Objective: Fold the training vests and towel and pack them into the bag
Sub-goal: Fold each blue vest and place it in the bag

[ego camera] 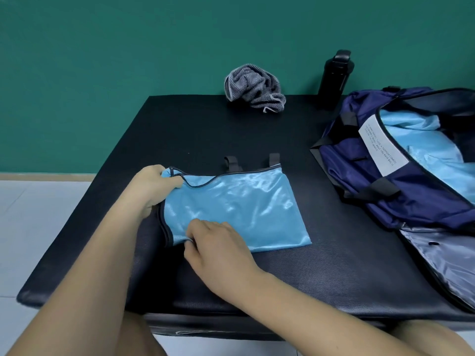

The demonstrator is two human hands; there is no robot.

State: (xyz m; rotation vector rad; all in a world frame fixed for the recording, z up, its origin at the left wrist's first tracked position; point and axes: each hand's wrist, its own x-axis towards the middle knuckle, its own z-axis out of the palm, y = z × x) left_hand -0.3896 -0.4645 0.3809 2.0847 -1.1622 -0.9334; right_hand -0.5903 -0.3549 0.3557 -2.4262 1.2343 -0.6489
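Observation:
A shiny light blue training vest [239,206] with dark trim lies partly folded on the black mat. My left hand [151,187] grips its far left corner at the trimmed edge. My right hand [216,242] pinches its near left edge. A crumpled grey striped towel [253,87] sits at the far edge of the mat. The navy bag [385,160] lies open on the right, with light blue fabric [421,140] inside it.
A black bottle [335,73] stands at the back, between the towel and the bag. The black mat [257,134] ends at a green wall behind and a pale floor [38,214] on the left. The bag's grey-lined flap [442,258] spreads over the mat's right front.

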